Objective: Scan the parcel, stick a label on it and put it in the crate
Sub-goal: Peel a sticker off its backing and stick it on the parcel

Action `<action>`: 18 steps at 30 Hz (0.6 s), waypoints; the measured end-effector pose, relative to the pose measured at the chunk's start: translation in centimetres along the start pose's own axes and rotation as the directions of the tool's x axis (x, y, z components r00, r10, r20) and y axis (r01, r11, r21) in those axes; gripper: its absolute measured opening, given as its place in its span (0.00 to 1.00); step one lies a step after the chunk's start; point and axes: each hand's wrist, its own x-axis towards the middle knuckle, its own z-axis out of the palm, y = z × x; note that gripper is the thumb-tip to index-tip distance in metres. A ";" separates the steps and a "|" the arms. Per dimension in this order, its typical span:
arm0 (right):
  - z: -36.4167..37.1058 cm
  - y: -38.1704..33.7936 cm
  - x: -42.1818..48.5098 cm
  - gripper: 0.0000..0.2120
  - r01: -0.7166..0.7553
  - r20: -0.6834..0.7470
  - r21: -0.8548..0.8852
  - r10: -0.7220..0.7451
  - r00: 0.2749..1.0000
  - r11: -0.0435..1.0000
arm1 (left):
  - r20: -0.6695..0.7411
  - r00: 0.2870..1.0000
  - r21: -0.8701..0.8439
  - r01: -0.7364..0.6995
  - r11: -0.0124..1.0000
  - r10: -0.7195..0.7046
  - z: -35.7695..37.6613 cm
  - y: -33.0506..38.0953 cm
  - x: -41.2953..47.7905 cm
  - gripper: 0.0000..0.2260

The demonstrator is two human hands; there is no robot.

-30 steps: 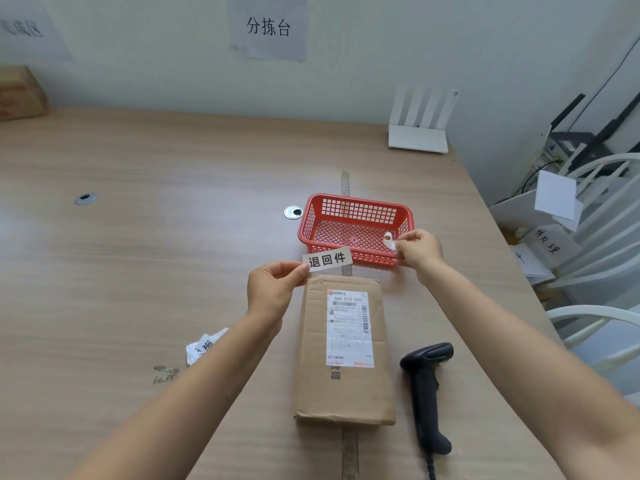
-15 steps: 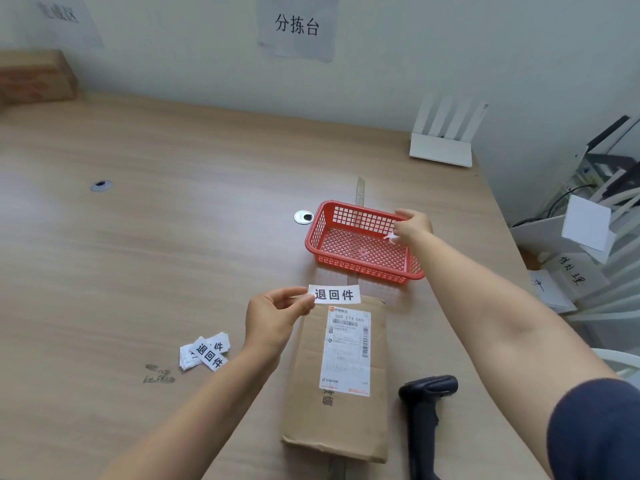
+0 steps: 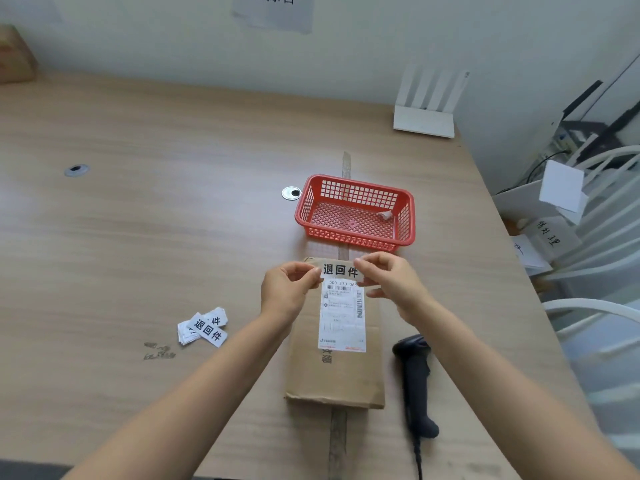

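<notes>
A brown cardboard parcel (image 3: 337,375) with a white shipping slip lies flat on the wooden table in front of me. A white label (image 3: 340,270) with black characters is stretched over the parcel's far end. My left hand (image 3: 289,291) pinches its left end and my right hand (image 3: 393,282) pinches its right end. Beyond the parcel stands a red mesh crate (image 3: 405,216) with a small crumpled white scrap (image 3: 385,215) inside. A black handheld scanner (image 3: 415,379) lies to the right of the parcel.
A small pile of spare labels (image 3: 204,328) lies left of the parcel. A white router (image 3: 425,112) stands at the back right. A cardboard box (image 3: 15,60) sits at the far left. White chairs and papers crowd the table's right edge (image 3: 512,271).
My right hand dropped a white scrap into the crate, came back and took the label's right end. The label now sits lower, over the parcel's far end.
</notes>
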 end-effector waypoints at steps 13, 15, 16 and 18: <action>2.6 2.3 3.4 0.04 -0.001 -0.370 -0.233 -0.088 0.925 0.973 | -0.024 0.996 0.309 0.087 0.947 -0.084 1.7 -2.0 4.4 0.05; 2.8 2.6 4.1 0.05 -0.024 -0.393 -0.252 -0.079 0.916 0.967 | -0.034 0.997 0.404 0.072 0.912 -0.064 2.1 -2.2 5.1 0.05; 2.9 2.8 4.4 0.05 -0.039 -0.401 -0.267 -0.074 0.913 0.963 | -0.039 0.998 0.438 0.061 0.897 -0.048 2.2 -2.5 5.5 0.05; 3.1 3.3 4.8 0.05 -0.071 -0.411 -0.297 -0.060 0.910 0.952 | -0.057 0.998 0.481 0.062 0.874 -0.040 2.3 -3.1 6.2 0.05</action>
